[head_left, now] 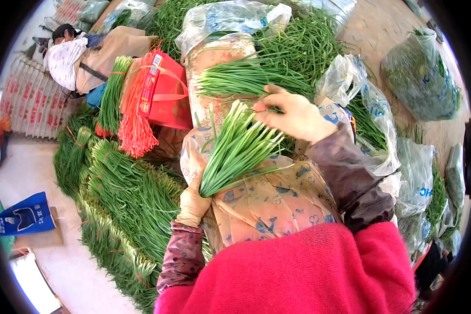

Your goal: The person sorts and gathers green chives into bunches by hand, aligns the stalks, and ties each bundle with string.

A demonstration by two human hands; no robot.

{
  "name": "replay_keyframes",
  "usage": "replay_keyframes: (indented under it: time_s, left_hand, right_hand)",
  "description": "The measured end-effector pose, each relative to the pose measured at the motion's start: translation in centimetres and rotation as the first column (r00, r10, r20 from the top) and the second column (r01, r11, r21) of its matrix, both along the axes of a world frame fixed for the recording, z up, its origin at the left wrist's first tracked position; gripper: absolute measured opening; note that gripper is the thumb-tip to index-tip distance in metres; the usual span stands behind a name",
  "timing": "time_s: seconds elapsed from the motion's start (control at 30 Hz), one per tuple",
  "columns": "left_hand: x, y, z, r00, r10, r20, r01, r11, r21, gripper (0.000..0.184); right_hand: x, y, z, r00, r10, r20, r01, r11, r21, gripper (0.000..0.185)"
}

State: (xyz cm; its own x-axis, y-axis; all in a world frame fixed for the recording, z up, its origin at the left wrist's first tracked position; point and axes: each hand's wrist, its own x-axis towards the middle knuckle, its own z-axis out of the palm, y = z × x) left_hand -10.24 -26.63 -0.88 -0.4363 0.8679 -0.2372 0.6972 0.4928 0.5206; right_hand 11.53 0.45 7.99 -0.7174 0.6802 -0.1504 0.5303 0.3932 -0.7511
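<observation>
Fanning over a patterned cloth [269, 212], a bunch of greens [233, 149] is gripped by the left hand [194, 201], the right hand [294, 115] curled at the far end, any hold unclear, bundles [128, 191] piled left.

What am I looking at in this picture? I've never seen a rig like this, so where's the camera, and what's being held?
There is no machine: a person works by hand, wearing the camera on the head, so this single view looks forward and down. The left hand grips a bunch of chives above a patterned covering on the lap. The right hand is at the bunch's upper end; whether it pinches any stalks is hard to tell. On the board ahead lie loose chives. To the left of the board are a red bag and red strips, with tied bundles of chives nearer.
</observation>
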Motion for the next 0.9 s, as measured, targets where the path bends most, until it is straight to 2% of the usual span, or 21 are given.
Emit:
replay_keyframes:
  time_s: [0.03, 0.1, 0.13, 0.17, 0.23, 0.27, 0.33, 0.43, 0.47, 0.5, 0.57, 0.6, 0.67, 0.7, 0.77, 0.8, 0.87, 0.9]
  left_hand:
    - [0.1, 0.0, 0.1, 1.0, -0.006, -0.004, 0.006, 1.0, 0.012, 0.066]
    - [0.3, 0.1, 0.2, 1.0, -0.018, -0.003, 0.018, 1.0, 0.021, 0.065]
    - [0.4, 0.1, 0.2, 1.0, -0.026, 0.003, 0.026, 0.999, 0.029, 0.064]
    - [0.4, 0.2, 0.3, 1.0, -0.026, 0.001, 0.026, 0.999, 0.029, 0.064]
    - [0.6, 0.2, 0.6, 0.998, -0.061, -0.017, 0.062, 0.995, 0.077, 0.058]
    - [0.6, 0.2, 0.7, 0.998, -0.06, -0.015, 0.061, 0.995, 0.075, 0.058]
    - [0.3, 0.1, 0.8, 0.997, -0.069, 0.035, 0.067, 0.996, 0.059, 0.053]
    - [-1.0, 0.1, -0.4, 0.983, -0.124, 0.135, 0.121, 0.992, 0.03, 0.064]
    - [-1.2, 0.1, -0.6, 0.985, -0.154, 0.072, 0.151, 0.988, 0.042, 0.063]
    - [-1.1, 0.4, -0.3, 0.985, -0.154, 0.075, 0.151, 0.988, 0.042, 0.063]
    - [-1.2, 0.9, 0.1, 0.985, -0.153, 0.078, 0.156, 0.987, -0.031, 0.063]
    - [-1.0, 1.2, 0.7, 0.987, -0.141, 0.078, 0.144, 0.989, -0.024, 0.062]
    - [-1.2, 1.1, 0.6, 0.987, -0.143, 0.079, 0.146, 0.989, -0.025, 0.062]
    - [-1.3, 1.1, 0.5, 0.985, -0.151, 0.078, 0.154, 0.988, -0.027, 0.061]
    - [-1.2, 1.5, 1.2, 0.984, -0.145, 0.106, 0.15, 0.988, -0.043, 0.06]
    - [-1.1, 1.6, 1.4, 0.982, -0.139, 0.128, 0.148, 0.987, -0.059, 0.06]
    - [-1.2, 1.7, 1.3, 0.982, -0.144, 0.124, 0.152, 0.987, -0.059, 0.059]
    - [-1.2, 1.8, 1.3, 0.981, -0.153, 0.116, 0.161, 0.985, -0.059, 0.059]
  right_hand:
    - [-0.9, -0.5, -1.0, 0.997, 0.032, 0.063, -0.04, 0.991, 0.127, 0.051]
    - [-2.8, -1.5, -2.1, 0.98, -0.008, 0.2, -0.036, 0.976, 0.215, 0.056]
    - [-3.7, -1.3, -2.0, 0.956, 0.04, 0.291, -0.063, 0.995, 0.073, 0.058]
    - [-3.8, -1.4, -4.3, 0.994, 0.029, 0.106, -0.041, 0.994, 0.106, 0.054]
    - [-4.2, -1.3, -4.9, 0.992, 0.109, 0.064, -0.105, 0.993, -0.058, 0.049]
    - [-4.3, -1.3, -5.0, 0.992, 0.11, 0.065, -0.106, 0.993, -0.06, 0.049]
    - [-4.7, -1.6, -3.9, 0.953, 0.063, 0.295, -0.029, 0.992, -0.12, 0.039]
    - [-4.7, -1.5, -4.6, 0.958, -0.054, 0.282, 0.062, 0.998, -0.02, 0.036]
    - [-4.6, -1.3, -4.4, 0.924, -0.049, 0.379, 0.06, 0.998, -0.016, 0.034]
    - [-4.4, -1.0, -4.7, 0.923, -0.049, 0.382, 0.06, 0.998, -0.016, 0.034]
    - [-3.4, 0.2, -6.5, 0.911, -0.169, 0.376, 0.153, 0.986, 0.073, 0.034]
    - [-2.4, 1.1, -7.6, 0.921, -0.253, 0.297, 0.233, 0.967, 0.101, 0.034]
    - [-0.2, 2.7, -8.1, 0.89, -0.373, 0.261, 0.355, 0.928, 0.115, 0.035]
    - [0.7, 3.5, -7.2, 0.857, -0.348, 0.379, 0.34, 0.936, 0.089, 0.038]
    - [2.9, 4.2, -6.5, 0.893, -0.238, 0.381, 0.236, 0.97, 0.054, 0.046]
    - [3.0, 3.8, -5.7, 0.892, -0.238, 0.385, 0.235, 0.97, 0.054, 0.046]
    - [2.6, 2.3, -3.8, 0.993, -0.116, -0.007, 0.116, 0.981, 0.153, 0.06]
    - [2.0, 2.0, -2.7, 1.0, -0.014, -0.026, 0.015, 0.999, 0.034, 0.063]
